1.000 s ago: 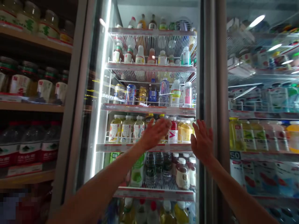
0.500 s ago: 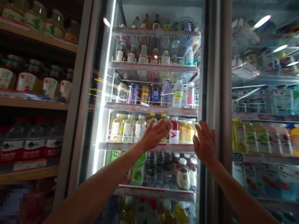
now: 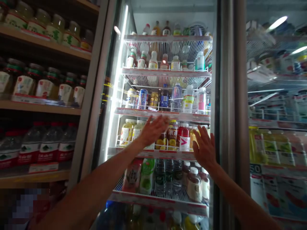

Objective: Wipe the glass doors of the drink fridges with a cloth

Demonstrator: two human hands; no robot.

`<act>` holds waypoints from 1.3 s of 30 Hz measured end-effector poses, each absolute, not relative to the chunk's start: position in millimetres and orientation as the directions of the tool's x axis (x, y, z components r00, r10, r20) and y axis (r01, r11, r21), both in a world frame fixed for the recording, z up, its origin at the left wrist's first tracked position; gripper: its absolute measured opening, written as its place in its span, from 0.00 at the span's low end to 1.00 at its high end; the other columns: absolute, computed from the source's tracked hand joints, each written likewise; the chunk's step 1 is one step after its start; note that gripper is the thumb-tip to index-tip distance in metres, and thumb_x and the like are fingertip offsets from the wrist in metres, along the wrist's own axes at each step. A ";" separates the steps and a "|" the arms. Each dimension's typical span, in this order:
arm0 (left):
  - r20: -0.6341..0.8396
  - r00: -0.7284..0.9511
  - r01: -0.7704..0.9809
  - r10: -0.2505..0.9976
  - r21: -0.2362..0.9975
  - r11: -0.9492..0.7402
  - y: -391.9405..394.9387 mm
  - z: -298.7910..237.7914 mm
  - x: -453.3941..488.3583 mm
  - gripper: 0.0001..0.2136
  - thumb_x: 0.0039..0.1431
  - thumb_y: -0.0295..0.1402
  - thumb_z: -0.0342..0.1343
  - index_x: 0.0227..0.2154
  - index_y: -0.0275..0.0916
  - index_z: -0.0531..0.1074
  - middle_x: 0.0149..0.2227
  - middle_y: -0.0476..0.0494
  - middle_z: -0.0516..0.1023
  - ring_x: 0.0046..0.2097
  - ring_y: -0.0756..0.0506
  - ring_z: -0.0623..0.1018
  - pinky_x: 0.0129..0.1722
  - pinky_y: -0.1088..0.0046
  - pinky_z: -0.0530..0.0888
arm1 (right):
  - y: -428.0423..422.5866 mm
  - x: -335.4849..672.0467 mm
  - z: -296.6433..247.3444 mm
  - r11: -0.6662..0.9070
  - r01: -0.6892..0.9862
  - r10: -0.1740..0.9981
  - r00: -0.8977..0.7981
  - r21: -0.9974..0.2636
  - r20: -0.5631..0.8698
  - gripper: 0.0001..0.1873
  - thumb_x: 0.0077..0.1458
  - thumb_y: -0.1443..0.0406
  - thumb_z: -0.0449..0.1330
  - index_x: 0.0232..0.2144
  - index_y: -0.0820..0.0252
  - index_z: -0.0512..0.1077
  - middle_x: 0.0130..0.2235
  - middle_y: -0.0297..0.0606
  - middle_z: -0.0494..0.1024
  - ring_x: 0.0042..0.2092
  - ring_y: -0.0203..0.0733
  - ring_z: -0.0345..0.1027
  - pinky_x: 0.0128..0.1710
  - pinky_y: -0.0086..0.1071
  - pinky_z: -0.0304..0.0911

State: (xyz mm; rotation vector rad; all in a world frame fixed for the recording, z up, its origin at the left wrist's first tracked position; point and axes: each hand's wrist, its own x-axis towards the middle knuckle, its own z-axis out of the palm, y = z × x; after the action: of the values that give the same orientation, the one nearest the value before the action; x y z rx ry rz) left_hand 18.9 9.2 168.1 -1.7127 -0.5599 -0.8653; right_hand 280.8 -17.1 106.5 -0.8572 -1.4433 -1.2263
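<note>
Both of my hands are raised in front of a lit drinks fridge, with nothing in them. My left hand (image 3: 154,129) has its fingers stretched out, a little blurred, before the shelf of juice bottles. Just right of it stand a brown bottle with a yellow cap (image 3: 172,137) and a red bottle with a V on its label (image 3: 184,137). My right hand (image 3: 204,147) is spread near the fridge's right edge and partly hides yellow bottles (image 3: 192,135). Whether either hand touches the glass, I cannot tell.
Below the hands, a lower shelf (image 3: 165,199) bears clear bottles (image 3: 160,175) and white-capped brown bottles (image 3: 194,183). Cans (image 3: 142,99) stand higher up. A metal door frame (image 3: 233,95) runs upright at right. Wooden shelves at left hold red-capped water bottles (image 3: 48,143).
The view has shifted, so the fridge sits further right and slightly lower. My left hand has moved left and up against the shelves, uncovering the brown bottles; my right hand now covers more yellow bottles.
</note>
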 end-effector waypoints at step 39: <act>0.767 0.640 0.736 -0.049 -0.631 -0.245 10.2 111.8 -58.0 0.17 0.60 0.29 0.44 0.52 0.47 0.64 0.61 0.48 0.59 0.65 0.46 0.48 0.63 0.58 0.46 | 2.5 220.5 118.0 0.301 0.894 -0.105 -0.314 0.331 0.944 0.27 0.57 0.67 0.49 0.59 0.52 0.54 0.62 0.38 0.57 0.63 0.42 0.46 0.62 0.47 0.37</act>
State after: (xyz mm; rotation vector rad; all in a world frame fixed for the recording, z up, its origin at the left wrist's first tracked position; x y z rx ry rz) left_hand -58.0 10.2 111.8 -1.6660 -0.5710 -0.8186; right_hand 220.5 2.5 118.0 -0.7519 -1.5391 -1.2190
